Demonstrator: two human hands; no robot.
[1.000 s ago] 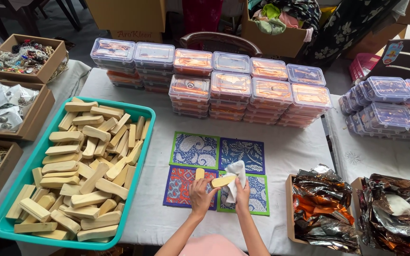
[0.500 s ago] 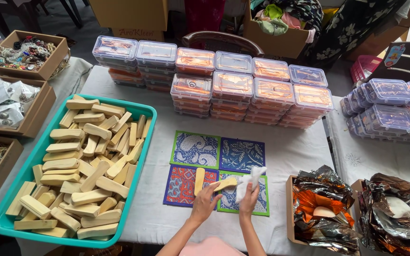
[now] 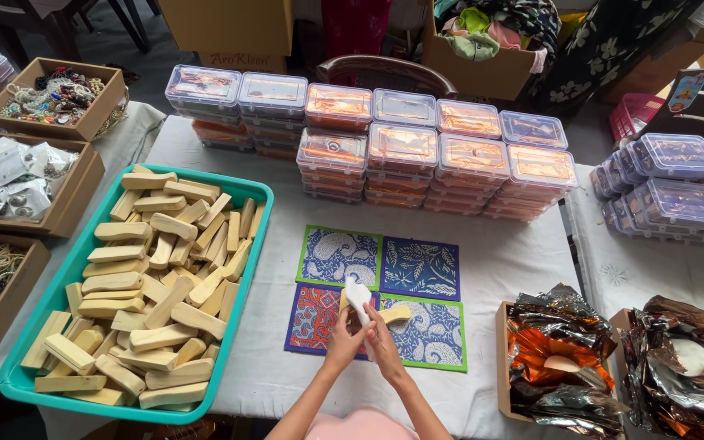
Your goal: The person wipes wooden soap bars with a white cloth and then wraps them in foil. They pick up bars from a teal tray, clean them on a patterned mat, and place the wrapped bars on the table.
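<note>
My left hand [image 3: 341,344] and my right hand [image 3: 386,352] meet over four patterned square mats [image 3: 417,267] on the white-covered table [image 3: 507,253]. Between the fingertips a white cloth [image 3: 358,295] stands up, pressed against a pale wooden piece [image 3: 395,314] that sticks out to the right. My left hand seems to hold the wood and my right the cloth, though the fingers overlap. Another pale piece [image 3: 342,301] lies on the red-and-blue mat, half hidden by the cloth.
A teal tray [image 3: 256,244] heaped with several pale wooden pieces sits at the left. Stacks of clear lidded boxes [image 3: 405,147] line the back. Open cardboard boxes with foil wrappers [image 3: 556,358] stand at the right, and cardboard boxes of trinkets [image 3: 55,98] at the far left.
The white cloth has swung from the right side of my hands to the left, over the wooden piece. Both hands have drawn closer together. One pale piece was laid on the mat.
</note>
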